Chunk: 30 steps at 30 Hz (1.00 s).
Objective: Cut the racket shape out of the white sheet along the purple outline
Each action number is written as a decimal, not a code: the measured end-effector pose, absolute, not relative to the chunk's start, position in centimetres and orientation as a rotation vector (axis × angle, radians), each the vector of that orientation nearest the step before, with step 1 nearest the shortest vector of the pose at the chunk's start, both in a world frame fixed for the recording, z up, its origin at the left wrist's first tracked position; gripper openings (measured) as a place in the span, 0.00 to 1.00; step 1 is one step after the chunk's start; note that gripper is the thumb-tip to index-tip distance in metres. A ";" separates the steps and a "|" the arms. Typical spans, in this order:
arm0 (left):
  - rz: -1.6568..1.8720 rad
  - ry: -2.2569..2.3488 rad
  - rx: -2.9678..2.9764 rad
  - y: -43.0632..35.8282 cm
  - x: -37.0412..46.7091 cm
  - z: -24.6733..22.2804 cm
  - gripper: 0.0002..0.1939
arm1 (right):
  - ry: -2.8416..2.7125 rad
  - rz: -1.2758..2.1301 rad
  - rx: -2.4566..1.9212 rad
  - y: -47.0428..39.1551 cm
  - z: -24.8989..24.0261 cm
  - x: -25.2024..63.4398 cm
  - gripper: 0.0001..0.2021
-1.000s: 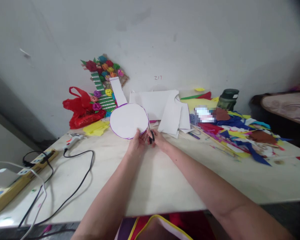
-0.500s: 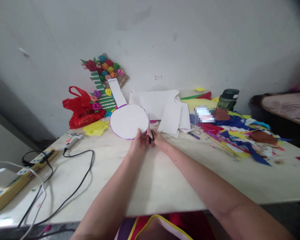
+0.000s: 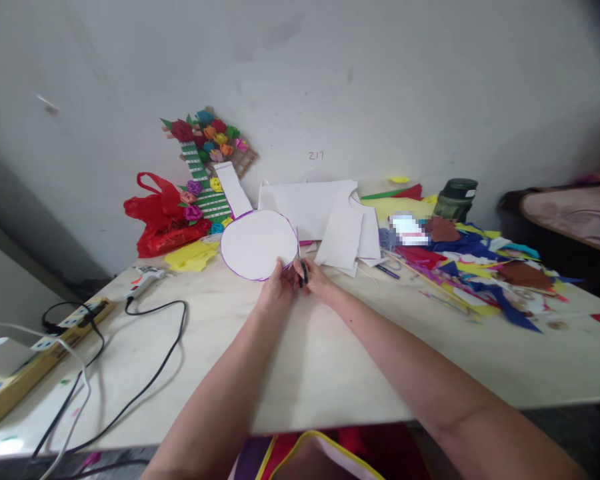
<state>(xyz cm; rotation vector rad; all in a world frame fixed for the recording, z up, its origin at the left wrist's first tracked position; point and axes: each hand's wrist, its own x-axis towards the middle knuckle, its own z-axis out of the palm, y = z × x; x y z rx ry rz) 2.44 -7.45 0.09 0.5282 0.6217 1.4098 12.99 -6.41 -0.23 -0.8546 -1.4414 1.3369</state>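
Note:
A white paddle-shaped cutout [image 3: 257, 243], a round body with a straight strip rising to the upper left, has a purple line along its edge. My left hand [image 3: 279, 283] grips the lower right rim of the round part, thumb on top. Black-handled scissors [image 3: 303, 272] are in my right hand [image 3: 316, 279], fingers closed about the handles. Their blades point away from me, along the right edge of the cutout. Whether the blades touch the card I cannot tell.
White card pieces [image 3: 337, 227] lean at the wall. Colored paper scraps [image 3: 480, 267], a phone [image 3: 409, 229] and a dark green bottle [image 3: 455, 200] are on the right. Leftward are paper flowers [image 3: 215, 137], a red bag [image 3: 163, 220], a glue gun [image 3: 145, 281] and a power strip [image 3: 60, 347].
The cutout has dipped very slightly, its strip sitting a little lower. Both hands stay in nearly the same place, still gripping the cutout and the scissors.

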 end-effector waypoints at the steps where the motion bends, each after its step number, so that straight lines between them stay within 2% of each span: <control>1: 1.408 0.617 0.533 -7.5 2.5 0.1 0.18 | -1.435 1.338 -0.854 -6.4 -0.2 13.0 0.18; 30: 1.358 0.617 0.469 -8.0 2.7 0.8 0.21 | -1.401 1.226 -0.890 -6.7 0.0 12.3 0.16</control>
